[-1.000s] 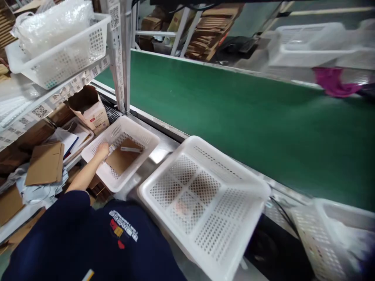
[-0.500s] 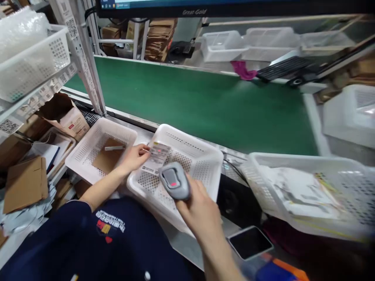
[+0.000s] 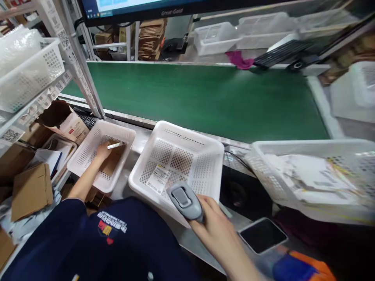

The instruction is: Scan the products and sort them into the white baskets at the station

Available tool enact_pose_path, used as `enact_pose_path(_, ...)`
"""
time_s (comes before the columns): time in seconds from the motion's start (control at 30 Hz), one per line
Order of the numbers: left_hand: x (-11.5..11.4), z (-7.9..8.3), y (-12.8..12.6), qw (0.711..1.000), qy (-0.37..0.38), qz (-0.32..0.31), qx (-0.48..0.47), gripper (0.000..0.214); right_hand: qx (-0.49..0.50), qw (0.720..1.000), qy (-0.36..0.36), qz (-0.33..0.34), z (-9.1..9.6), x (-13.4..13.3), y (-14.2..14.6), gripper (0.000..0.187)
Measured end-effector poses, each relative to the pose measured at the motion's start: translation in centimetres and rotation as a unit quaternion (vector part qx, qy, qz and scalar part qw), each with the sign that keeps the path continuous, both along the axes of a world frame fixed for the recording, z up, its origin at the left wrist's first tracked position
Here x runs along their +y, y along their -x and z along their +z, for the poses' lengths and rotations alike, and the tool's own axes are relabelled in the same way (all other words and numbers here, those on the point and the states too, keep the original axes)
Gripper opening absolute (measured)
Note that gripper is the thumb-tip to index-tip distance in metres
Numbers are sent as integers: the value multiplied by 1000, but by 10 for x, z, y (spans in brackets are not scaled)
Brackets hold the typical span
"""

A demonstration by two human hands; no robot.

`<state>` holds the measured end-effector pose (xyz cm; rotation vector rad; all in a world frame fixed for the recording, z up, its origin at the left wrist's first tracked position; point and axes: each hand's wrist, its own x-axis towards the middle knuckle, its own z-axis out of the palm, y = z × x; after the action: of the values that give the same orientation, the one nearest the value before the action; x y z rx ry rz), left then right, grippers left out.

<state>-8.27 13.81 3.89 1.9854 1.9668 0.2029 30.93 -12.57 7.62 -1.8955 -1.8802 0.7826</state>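
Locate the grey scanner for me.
In the head view, the grey scanner is in the right hand, just below centre, seen against the near side of the middle white basket.

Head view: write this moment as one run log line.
left hand: at slim white strip in smaller white plastic basket, grip unclear | right hand: holding grey plastic scanner | white rectangular item: inside larger white plastic basket

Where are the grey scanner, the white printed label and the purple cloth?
Grey scanner [image 3: 185, 202]: head view, middle of its upper face.
White printed label [image 3: 158, 178]: head view, middle of its printed side.
Purple cloth [image 3: 239, 61]: head view, middle of its folds.
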Motion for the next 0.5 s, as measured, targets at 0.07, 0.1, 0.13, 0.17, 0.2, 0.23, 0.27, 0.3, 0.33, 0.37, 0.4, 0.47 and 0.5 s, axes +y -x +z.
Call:
enact_pose_path(0.07, -3, 12, -13, 998, -46, -17, -25, 8, 3, 999, -25, 24, 18, 16, 18, 63)
enact_pose_path(0.1, -4, 18, -22, 997, -68, -32, -36, 12, 6, 998, -41, 39, 29, 26, 29, 68)
enact_pose_path(0.13, -7, 24, -32, 993, -91, -50, -49, 15, 10, 997, -57, 54, 39, 35, 39, 71)
enact_pose_path(0.17, -11, 30, -43, 989, -115, -72, -65, 18, 14, 995, -73, 66, 50, 43, 49, 73)
enact_pose_path(0.2, -16, 34, -54, 981, -141, -98, -85, 20, 15, 993, -85, 78, 59, 51, 58, 74)
enact_pose_path(0.23, -22, 38, -65, 972, -168, -125, -109, 19, 10, 992, -96, 84, 67, 58, 64, 76)
enact_pose_path(0.27, -29, 40, -76, 961, -192, -150, -133, 18, 4, 991, -104, 85, 74, 62, 67, 77)
enact_pose_path(0.3, -37, 40, -86, 950, -209, -172, -154, 18, 2, 990, -108, 85, 77, 63, 67, 78)
enact_pose_path(0.33, -45, 39, -95, 943, -215, -189, -169, 20, 5, 991, -109, 81, 79, 60, 64, 78)
enact_pose_path(0.37, -54, 37, -103, 940, -210, -205, -176, 24, 12, 991, -109, 74, 77, 53, 59, 78)
enact_pose_path(0.4, -62, 34, -108, 937, -197, -224, -180, 29, 26, 991, -110, 70, 74, 43, 51, 77)
enact_pose_path(0.47, -73, 29, -111, 932, -163, -267, -185, 44, 53, 990, -122, 49, 62, 14, 31, 71)
enact_pose_path(0.5, -73, 27, -107, 930, -151, -280, -185, 53, 65, 988, -128, 51, 55, 0, 18, 65)
